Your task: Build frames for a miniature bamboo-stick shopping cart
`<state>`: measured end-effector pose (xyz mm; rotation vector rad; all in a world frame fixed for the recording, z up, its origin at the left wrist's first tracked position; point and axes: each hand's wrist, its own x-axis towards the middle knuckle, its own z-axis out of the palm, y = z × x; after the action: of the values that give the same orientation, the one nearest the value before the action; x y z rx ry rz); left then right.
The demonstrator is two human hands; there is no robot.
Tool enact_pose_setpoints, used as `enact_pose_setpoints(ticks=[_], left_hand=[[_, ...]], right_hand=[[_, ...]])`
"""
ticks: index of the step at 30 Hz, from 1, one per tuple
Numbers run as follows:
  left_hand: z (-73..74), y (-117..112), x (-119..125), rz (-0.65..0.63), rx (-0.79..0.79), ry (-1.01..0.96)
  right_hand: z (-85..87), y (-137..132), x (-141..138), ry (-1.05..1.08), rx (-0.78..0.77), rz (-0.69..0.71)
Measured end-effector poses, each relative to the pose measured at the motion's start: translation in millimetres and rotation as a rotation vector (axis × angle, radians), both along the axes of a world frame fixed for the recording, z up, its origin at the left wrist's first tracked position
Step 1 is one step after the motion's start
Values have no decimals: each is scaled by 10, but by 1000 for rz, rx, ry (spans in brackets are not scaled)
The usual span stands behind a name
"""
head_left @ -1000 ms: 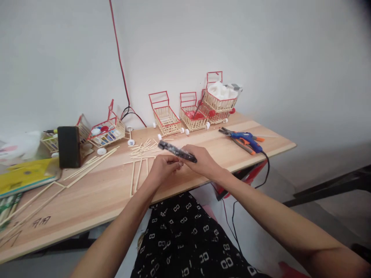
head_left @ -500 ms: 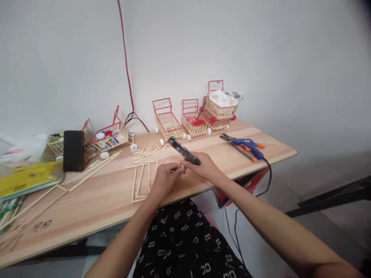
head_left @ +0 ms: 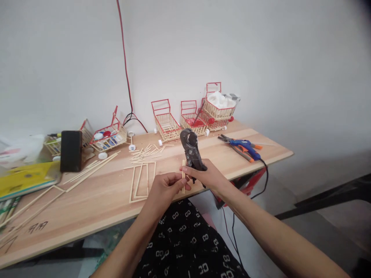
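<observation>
Near the table's front edge, my left hand (head_left: 167, 188) is pinched around short wooden sticks (head_left: 183, 178), which stand upright between its fingertips. My right hand (head_left: 206, 173) is closed on a dark plier-like hand tool (head_left: 191, 148), its head pointing up and away from me. The right thumb also touches the upper part of the sticks. To the left of my left hand lies a flat frame of thin sticks (head_left: 139, 181). Behind it is a loose pile of short cut sticks (head_left: 145, 153).
Miniature stick shopping carts (head_left: 166, 125) stand along the wall. A blue-and-orange glue gun (head_left: 246, 148), with pliers beside it, lies on the right. A black phone (head_left: 71, 151), a yellow packet (head_left: 26, 179) and long sticks (head_left: 92, 170) occupy the left of the wooden table (head_left: 95, 206).
The dark tool has swung from slanting left to more upright, its head now above my right hand. More of the upright sticks shows between my hands. The view has shifted slightly.
</observation>
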<state>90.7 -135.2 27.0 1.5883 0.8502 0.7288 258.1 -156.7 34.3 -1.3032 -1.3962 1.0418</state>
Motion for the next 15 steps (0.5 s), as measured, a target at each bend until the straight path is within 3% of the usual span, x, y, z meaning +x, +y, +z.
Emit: enact_pose_setpoints(ticks=[9,15], left_hand=[[-47,-105,17,55,-139,-105],[-73,-110,-58,2,-230,-174]], right_hand=[[-28,-34,7,-52,-9,-42],[-61,-64,4,6,21,11]])
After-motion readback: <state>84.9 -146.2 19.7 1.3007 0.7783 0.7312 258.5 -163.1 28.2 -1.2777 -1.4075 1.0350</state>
